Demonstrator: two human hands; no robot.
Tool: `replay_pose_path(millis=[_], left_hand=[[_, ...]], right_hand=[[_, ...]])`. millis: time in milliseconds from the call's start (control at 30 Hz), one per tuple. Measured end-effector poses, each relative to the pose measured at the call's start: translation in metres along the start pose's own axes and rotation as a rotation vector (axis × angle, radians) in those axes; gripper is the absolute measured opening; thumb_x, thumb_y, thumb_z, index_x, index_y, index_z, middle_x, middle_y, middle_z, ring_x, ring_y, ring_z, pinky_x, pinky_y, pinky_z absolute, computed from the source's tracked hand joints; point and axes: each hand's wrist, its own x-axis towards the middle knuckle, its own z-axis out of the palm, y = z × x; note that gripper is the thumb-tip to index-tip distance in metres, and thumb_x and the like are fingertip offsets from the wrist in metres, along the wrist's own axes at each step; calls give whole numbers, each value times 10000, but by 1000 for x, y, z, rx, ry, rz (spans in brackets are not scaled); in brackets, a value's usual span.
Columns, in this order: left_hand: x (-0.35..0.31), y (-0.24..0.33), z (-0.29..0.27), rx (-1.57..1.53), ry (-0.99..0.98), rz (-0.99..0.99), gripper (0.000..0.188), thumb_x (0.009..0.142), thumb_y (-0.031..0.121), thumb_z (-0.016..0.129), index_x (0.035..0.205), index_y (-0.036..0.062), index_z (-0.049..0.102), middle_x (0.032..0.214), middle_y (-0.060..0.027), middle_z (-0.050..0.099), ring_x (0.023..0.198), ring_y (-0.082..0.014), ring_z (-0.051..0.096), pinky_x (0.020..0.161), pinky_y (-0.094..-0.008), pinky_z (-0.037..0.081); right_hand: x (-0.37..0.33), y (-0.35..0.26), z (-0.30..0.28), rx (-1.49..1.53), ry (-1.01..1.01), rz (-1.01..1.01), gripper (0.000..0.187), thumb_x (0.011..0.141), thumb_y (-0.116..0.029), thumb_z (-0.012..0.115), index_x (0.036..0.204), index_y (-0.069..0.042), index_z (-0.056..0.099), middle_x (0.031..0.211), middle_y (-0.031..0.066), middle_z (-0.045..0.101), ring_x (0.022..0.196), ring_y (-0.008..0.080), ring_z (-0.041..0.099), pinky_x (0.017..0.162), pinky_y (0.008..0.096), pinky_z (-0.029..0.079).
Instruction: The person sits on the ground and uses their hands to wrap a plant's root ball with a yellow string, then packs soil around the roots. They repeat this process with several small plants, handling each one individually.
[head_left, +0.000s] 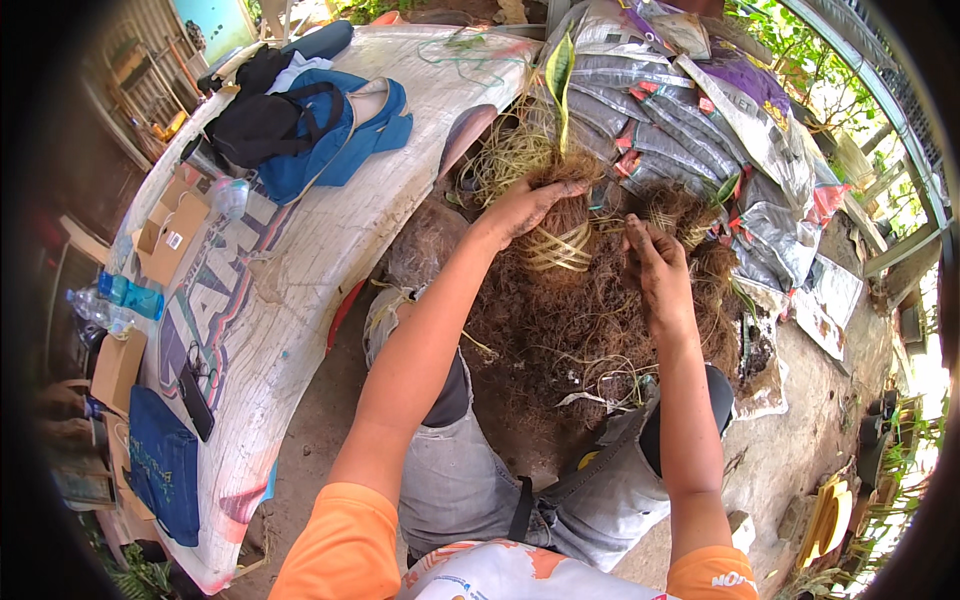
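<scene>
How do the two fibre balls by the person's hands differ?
The left fibre ball carries an upright green leaf and is gripped on top by the left hand; the right fibre ball shows no such tall leaf and lies just above the right hand. Both are brown, wrapped with pale strips.

Brown, fibrous coconut-husk ball (562, 232) banded with pale straw-yellow strips; green, yellow-edged sword-shaped leaf (560, 75) above it. Loose husk heap (560, 320) dark reddish brown. Stacked plastic sacks (690, 110) grey with red and purple patches. White printed banner on the worktop (330, 230) bears blue lettering; blue-and-black fabric bag (310, 125); orange sleeves (345, 545); grey trousers (470, 480).
</scene>
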Motion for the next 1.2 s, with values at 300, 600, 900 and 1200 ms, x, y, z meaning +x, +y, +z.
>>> replay_pose_path(millis=[300,600,900,1200], left_hand=[[-5,10,10,-17,5,72,464,875,279,584,1237,-1,509,1203,-93,576,1135,-172,526,980,-326,397],[3,6,-7,-194,394,119,798,712,487,708,1285,16,413,1286,-159,459,1192,-239,435,1000,-414,334],[11,2,-21,-561,535,84,478,861,350,553,1255,90,477,1208,-94,554,1084,-207,555,924,-393,448],[-4,23,-10,-840,466,159,409,867,301,534,1200,67,494,1058,-115,617,924,-263,631,843,-430,509]], right_hand=[[-3,1,3,-115,-24,-19,293,937,-282,527,747,-60,553,535,-71,371,473,21,285,445,220,232],[-26,24,47,-443,-72,-296,276,937,-156,503,752,42,552,655,83,490,592,118,429,567,275,381],[-29,35,62,-389,-109,-316,262,949,-154,486,776,31,552,650,45,475,591,80,408,545,263,364],[-25,42,65,-371,-142,-156,293,967,-214,454,786,-5,551,606,1,430,526,55,354,489,241,314]])
